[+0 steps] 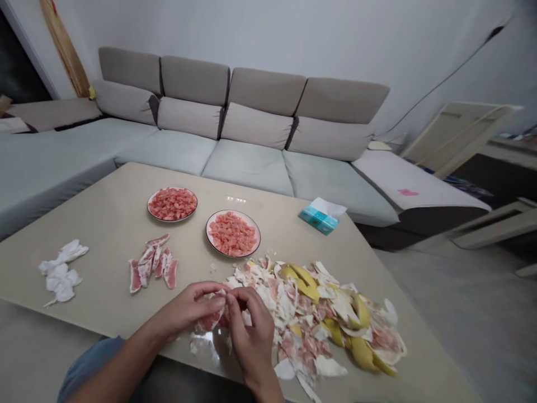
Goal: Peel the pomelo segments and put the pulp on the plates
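Note:
Close to the table's front edge, my left hand [195, 307] has its fingers closed around a pink pomelo segment [210, 320] with white membrane on it. My right hand [251, 330] meets it from the right, thumb and forefinger pinched at the segment's top edge. What lies between those right fingertips is partly hidden. Left of my hands, several unpeeled pomelo segments [154, 263] lie in a small group. Beyond them are two round plates heaped with pink pulp pieces, a left plate [161, 217] and a nearer right plate [215, 250].
A wide heap of white membrane scraps [289, 313] and yellow rind [363, 354] spreads over the table's right side. Crumpled tissues [62, 277] lie at the left. A blue tissue pack [319, 217] sits near the far right corner. The sofa [247, 162] runs behind the table [100, 224].

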A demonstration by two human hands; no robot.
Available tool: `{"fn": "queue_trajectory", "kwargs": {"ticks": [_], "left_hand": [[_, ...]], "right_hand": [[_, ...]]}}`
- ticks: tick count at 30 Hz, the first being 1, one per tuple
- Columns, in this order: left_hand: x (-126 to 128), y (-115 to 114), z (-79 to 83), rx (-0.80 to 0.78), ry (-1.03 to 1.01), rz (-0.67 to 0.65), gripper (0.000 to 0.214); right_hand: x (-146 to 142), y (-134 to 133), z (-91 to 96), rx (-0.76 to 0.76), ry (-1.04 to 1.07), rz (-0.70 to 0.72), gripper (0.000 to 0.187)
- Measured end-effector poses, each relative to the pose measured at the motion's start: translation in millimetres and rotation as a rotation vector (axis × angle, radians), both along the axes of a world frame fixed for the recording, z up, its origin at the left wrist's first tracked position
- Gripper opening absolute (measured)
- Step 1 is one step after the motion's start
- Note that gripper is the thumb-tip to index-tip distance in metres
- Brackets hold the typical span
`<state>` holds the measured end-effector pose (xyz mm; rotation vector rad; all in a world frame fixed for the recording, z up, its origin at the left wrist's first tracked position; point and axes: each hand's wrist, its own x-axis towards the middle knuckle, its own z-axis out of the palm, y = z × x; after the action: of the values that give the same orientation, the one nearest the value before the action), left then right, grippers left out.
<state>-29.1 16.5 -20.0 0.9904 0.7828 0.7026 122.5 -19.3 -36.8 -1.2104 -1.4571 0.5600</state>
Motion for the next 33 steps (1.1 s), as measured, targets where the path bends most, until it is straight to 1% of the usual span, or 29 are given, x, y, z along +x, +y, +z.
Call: {"fn": "queue_trajectory", "kwargs": {"ticks": [3, 6, 8, 10, 13, 14, 16, 18, 21, 24, 26, 30, 33], "left_hand": [[5, -2, -3.7, 0.045, 0.035, 0.016, 0.041], [5, -2, -3.3, 0.052, 0.021, 0.052, 0.04], [4, -2, -2.9, 0.035, -0.004, 0.07, 0.036], [3, -2, -3.6, 0.007, -0.042, 0.077, 0.032], [2, -1, -4.7, -0.086, -0.133, 0.109, 0.029], [1, 0, -4.6, -0.119, -0.162, 0.14, 0.029], [0, 1, -3.2, -0.156, -0.196, 0.22, 0.031], [0, 2, -0.5, -0.167, -0.204, 0.257, 0.034], [1, 1, 3.6, -0.216, -0.24, 0.227, 0.036], [3, -2, 5.3, -0.263, -0.287, 0.197, 0.035], [3, -3, 4.8, -0.264, -0.306, 0.189, 0.033], [5, -2, 3.8, -0.256, -0.348, 0.2, 0.029], [7, -1, 4.6, -0.25, -0.367, 0.194, 0.029]], "right_hand": [[-1, 1, -0.4, 0.015, -0.029, 0.004, 0.011], [-3, 0, 1.7, -0.01, 0.0, -0.02, 0.012], [-5, -1, 4.1, -0.06, 0.072, -0.02, 0.014], [-5, -1, 5.8, -0.146, 0.187, 0.011, 0.017], [0, -1, 4.9, -0.273, 0.366, 0.055, 0.022], [3, 0, 3.6, -0.297, 0.412, 0.048, 0.023], [11, 3, 0.5, -0.31, 0.453, -0.018, 0.024], [17, 6, -2.7, -0.284, 0.411, -0.113, 0.021], [21, 9, -6.1, -0.209, 0.24, -0.217, 0.019], [22, 11, -6.4, -0.134, 0.069, -0.231, 0.016], [22, 13, -5.0, -0.104, -0.003, -0.227, 0.013], [21, 15, -3.0, -0.08, -0.067, -0.253, 0.017], [21, 14, -4.8, -0.056, -0.073, -0.274, 0.011]]}}
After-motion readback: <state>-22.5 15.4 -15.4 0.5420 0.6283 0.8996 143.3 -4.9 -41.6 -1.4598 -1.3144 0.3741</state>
